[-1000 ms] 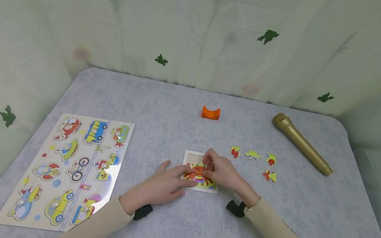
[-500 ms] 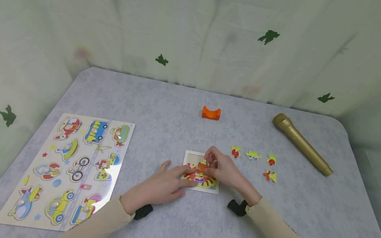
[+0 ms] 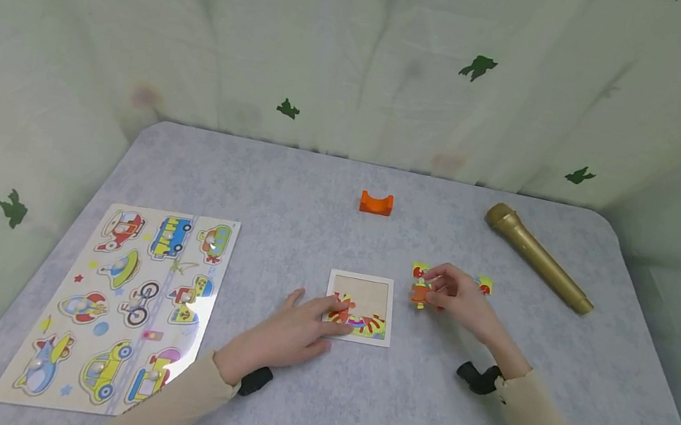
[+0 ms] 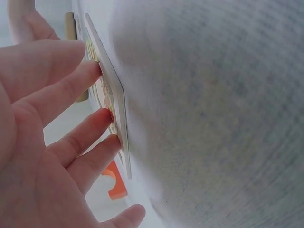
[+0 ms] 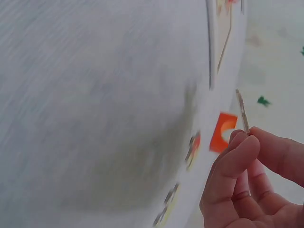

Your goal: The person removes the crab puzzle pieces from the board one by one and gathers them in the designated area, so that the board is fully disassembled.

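In the head view a small square puzzle tray (image 3: 389,317) lies at the table's middle, with fitted pieces (image 3: 371,326) of a red crab picture along its lower part. My left hand (image 3: 291,331) rests its fingertips on the tray's left side; the left wrist view shows those fingers (image 4: 80,135) extended onto it. To the right, my right hand (image 3: 466,307) pinches an orange-and-yellow puzzle piece (image 3: 420,295) between thumb and fingers, above the table. The right wrist view shows this piece edge-on. Loose pieces lie behind the right hand, one red-and-yellow piece (image 3: 485,284) at its right; others are partly hidden.
A large picture board (image 3: 157,269) with vehicle shapes covers the table's left side. An orange block (image 3: 376,205) with a curved notch stands farther back. A gold microphone (image 3: 537,257) lies diagonally at the back right.
My right hand has lifted the orange-and-yellow puzzle piece out of the tray and carried it right, over towards the loose pieces. My left hand has stayed on the tray.
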`<act>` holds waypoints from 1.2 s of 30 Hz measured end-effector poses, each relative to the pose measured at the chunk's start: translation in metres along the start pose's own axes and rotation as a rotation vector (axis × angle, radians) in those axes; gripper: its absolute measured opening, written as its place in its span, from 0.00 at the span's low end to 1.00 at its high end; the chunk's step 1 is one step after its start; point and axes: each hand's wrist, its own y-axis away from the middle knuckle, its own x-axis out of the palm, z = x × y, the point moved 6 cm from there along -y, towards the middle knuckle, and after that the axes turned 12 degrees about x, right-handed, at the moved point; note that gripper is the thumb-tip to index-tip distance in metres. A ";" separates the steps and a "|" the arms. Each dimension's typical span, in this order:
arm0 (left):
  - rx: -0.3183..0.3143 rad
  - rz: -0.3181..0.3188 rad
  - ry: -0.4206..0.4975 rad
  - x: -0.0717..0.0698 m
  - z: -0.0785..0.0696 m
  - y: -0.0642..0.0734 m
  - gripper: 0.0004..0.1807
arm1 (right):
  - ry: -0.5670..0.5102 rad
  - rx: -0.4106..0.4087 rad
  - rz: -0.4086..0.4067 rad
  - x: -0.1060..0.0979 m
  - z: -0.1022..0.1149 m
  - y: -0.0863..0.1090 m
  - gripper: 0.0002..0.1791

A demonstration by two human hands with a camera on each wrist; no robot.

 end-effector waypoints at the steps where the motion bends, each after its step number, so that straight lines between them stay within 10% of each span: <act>1: 0.001 -0.004 0.004 0.000 0.000 0.000 0.20 | 0.006 0.010 -0.012 -0.005 -0.004 0.002 0.14; 21: -0.007 -0.019 0.044 0.000 0.000 0.000 0.20 | 0.136 0.076 -0.108 -0.038 -0.037 0.013 0.10; 36: -0.010 -0.030 0.037 0.000 -0.001 0.000 0.19 | 0.407 -0.026 -0.258 -0.031 -0.030 0.012 0.07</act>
